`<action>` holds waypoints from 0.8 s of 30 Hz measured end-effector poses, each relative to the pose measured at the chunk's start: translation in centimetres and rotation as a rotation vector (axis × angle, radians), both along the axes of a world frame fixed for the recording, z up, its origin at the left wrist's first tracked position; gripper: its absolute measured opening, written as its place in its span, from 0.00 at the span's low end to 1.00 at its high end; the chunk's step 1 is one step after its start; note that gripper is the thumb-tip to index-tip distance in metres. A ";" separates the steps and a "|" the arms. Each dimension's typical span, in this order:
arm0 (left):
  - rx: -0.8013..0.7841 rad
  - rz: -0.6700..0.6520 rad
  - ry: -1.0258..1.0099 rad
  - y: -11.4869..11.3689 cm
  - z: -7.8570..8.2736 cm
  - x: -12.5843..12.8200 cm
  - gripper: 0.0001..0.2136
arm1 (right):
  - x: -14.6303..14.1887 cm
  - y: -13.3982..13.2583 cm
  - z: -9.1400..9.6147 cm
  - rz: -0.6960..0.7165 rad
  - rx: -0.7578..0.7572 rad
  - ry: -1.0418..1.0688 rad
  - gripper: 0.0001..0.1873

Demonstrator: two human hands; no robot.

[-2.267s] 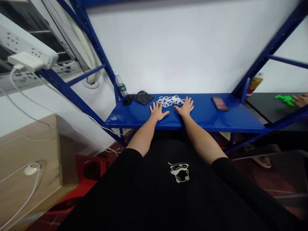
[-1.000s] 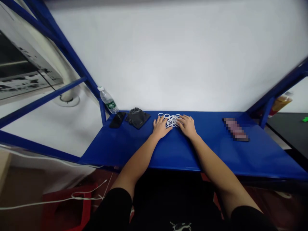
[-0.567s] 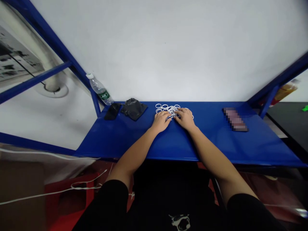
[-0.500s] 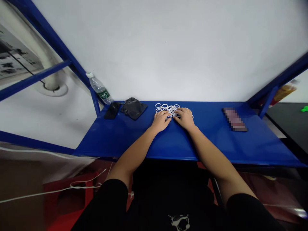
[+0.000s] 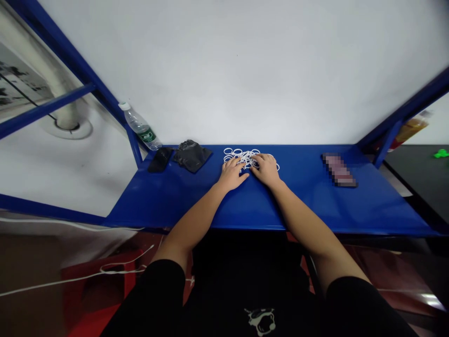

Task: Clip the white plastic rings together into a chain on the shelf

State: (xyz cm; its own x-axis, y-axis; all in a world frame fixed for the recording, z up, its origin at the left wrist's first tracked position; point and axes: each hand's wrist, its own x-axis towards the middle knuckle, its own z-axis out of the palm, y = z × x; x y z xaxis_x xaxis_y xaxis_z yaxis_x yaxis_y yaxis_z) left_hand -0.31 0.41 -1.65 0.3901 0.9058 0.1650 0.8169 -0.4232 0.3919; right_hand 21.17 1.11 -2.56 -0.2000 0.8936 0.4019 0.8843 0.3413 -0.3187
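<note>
Head view, white rings: a heap of thin white rings [image 5: 247, 158] lies near the back edge of a blue counter [image 5: 168, 192], around the middle; several rings show beyond the fingertips, one peeks out to the right of the right hand, and the rest overlap in a tangle
Left hand: palm down on the near left side of the heap, the left hand [image 5: 230, 174] rests with fingers spread over the rings and thumb held out toward the other hand
Right hand: the right hand [image 5: 265, 170] covers the heap's right side, fingers bent loosely over the rings, thumb away from the fingers; the two hands stand apart, a small gap between them
Left end: a clear bottle [image 5: 142, 127] with a white cap and green label stands in the back corner by the blue frame [image 5: 70, 42]; a black phone [image 5: 160, 159] lies just in front of it, a crumpled black pouch [image 5: 192, 155] just beside the phone
Right end: a second phone [image 5: 339, 169], its screen pixelated, lies well apart from the rings
Beyond the counter: a bright green object [image 5: 441, 153], too small to make out, sits on a dark table [image 5: 417, 171]; a red stool [image 5: 101, 262] and white cable [image 5: 70, 283] show at lower left
</note>
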 end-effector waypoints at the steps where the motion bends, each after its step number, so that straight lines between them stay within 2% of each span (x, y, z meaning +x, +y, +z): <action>1: 0.001 0.000 -0.002 0.0 -0.1 0.0 0.24 | -0.1 0.0 -0.1 0.016 0.004 -0.007 0.27; 5: 0.016 -0.012 -0.006 0.1 -0.2 0.0 0.25 | -0.3 0.2 -0.3 0.050 0.015 -0.021 0.22; 8: 0.007 0.008 0.010 0.0 -0.1 0.0 0.25 | -0.2 0.1 -0.2 0.024 0.003 -0.013 0.18; 14: -0.017 0.066 0.014 0.2 0.1 0.0 0.30 | 0.6 -0.1 0.5 -0.032 0.038 0.107 0.18; 18: 0.158 0.044 -0.138 0.4 -0.1 -0.1 0.24 | 0.5 -0.5 0.9 0.002 0.122 0.222 0.20; 24: 0.407 -0.155 -0.381 0.5 -0.4 -0.3 0.10 | -0.8 -1.9 1.4 0.187 0.101 0.373 0.22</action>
